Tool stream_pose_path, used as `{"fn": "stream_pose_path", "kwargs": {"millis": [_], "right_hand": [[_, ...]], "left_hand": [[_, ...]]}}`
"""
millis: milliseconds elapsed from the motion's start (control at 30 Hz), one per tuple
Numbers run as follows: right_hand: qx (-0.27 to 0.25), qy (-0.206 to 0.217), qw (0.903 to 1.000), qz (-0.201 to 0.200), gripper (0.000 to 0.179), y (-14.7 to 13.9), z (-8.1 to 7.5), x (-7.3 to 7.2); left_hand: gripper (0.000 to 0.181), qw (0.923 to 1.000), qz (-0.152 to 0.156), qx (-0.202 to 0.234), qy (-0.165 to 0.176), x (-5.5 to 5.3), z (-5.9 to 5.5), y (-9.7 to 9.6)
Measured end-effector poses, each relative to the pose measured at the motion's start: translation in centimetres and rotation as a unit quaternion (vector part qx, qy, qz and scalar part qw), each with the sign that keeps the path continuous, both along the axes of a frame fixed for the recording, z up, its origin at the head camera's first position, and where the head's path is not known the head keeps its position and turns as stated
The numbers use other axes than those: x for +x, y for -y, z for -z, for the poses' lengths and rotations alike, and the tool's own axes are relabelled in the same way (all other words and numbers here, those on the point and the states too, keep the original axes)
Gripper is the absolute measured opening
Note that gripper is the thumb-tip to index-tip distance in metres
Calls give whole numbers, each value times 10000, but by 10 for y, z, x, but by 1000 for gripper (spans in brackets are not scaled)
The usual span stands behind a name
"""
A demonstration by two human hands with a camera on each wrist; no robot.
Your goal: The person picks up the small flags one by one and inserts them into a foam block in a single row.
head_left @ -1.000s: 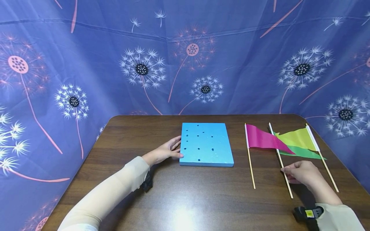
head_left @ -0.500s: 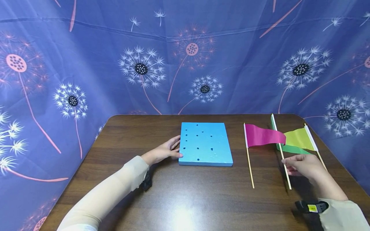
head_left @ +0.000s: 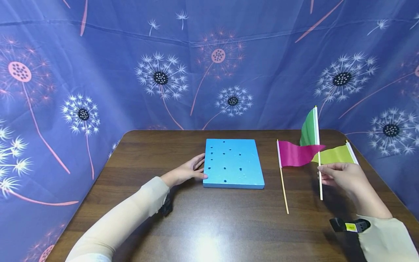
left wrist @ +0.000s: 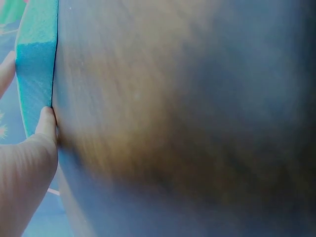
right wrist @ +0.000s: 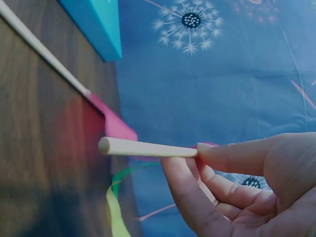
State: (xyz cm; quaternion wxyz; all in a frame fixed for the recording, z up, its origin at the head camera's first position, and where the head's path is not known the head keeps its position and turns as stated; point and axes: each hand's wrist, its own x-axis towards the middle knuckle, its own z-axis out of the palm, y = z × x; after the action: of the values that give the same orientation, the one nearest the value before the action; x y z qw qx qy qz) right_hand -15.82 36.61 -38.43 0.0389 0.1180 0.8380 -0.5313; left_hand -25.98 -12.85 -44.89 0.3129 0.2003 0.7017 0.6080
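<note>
A light blue foam board (head_left: pixel 234 163) with several small holes lies on the table. My left hand (head_left: pixel 186 171) rests against its left edge, with the thumb on the near left corner and the fingers extended. In the left wrist view the thumb (left wrist: pixel 47 123) touches the board's side (left wrist: pixel 37 74). Thumb and fingertips of my right hand (head_left: pixel 345 178) pinch the stick of a green flag (head_left: pixel 309 127), raised nearly upright off the table. The stick's lower end (right wrist: pixel 133 147) points toward the right wrist camera. A pink flag (head_left: pixel 298 154) and a yellow-green flag (head_left: pixel 337 154) lie nearby.
The brown wooden table (head_left: pixel 183 225) has its far edge against a blue dandelion-print cloth (head_left: pixel 268 65). The pink flag's stick (head_left: pixel 284 191) lies between the board and my right hand. My right hand covers most of the yellow-green flag's stick.
My right hand has lifted the green flag from the table and tilted it from lying to nearly upright, its top rising. The pink flag's tip has shifted. My left hand stays put.
</note>
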Motion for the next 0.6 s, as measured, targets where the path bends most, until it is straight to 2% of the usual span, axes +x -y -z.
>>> {"fn": "stream_pose_path", "kwargs": {"millis": [67, 167, 200, 233, 267, 367, 433, 500, 600], "right_hand": [[-117, -157, 9998, -35, 33, -9, 8, -7], [-452, -316, 9985, -25, 20, -18, 17, -14], [-388, -313, 9988, -25, 15, -18, 18, -15], [-364, -374, 9986, -86, 20, -16, 17, -16], [-491, -432, 9978, -96, 16, -15, 17, -16], [-307, -495, 9982, -117, 23, -1, 5, -12], [-241, -611, 9976, -212, 35, 6, -3, -11], [-289, -675, 9971, -218, 34, 7, -3, -13], [-649, -854, 9938, -276, 20, 0, 7, -23]], "left_hand": [[95, 10000, 9, -18, -1, 0, 0, 0], [95, 10000, 13, -50, 5, 0, 1, 0], [96, 10000, 11, -58, 2, 0, 1, 0], [96, 10000, 6, -64, 8, 1, 0, 0], [96, 10000, 6, -75, 14, 2, 0, 0], [96, 10000, 1, -60, 8, 3, -1, 0], [96, 10000, -5, -52, 3, 4, -2, 0], [96, 10000, -22, -45, -19, 4, -2, 0], [96, 10000, -48, -47, -54, 4, -3, -1]]}}
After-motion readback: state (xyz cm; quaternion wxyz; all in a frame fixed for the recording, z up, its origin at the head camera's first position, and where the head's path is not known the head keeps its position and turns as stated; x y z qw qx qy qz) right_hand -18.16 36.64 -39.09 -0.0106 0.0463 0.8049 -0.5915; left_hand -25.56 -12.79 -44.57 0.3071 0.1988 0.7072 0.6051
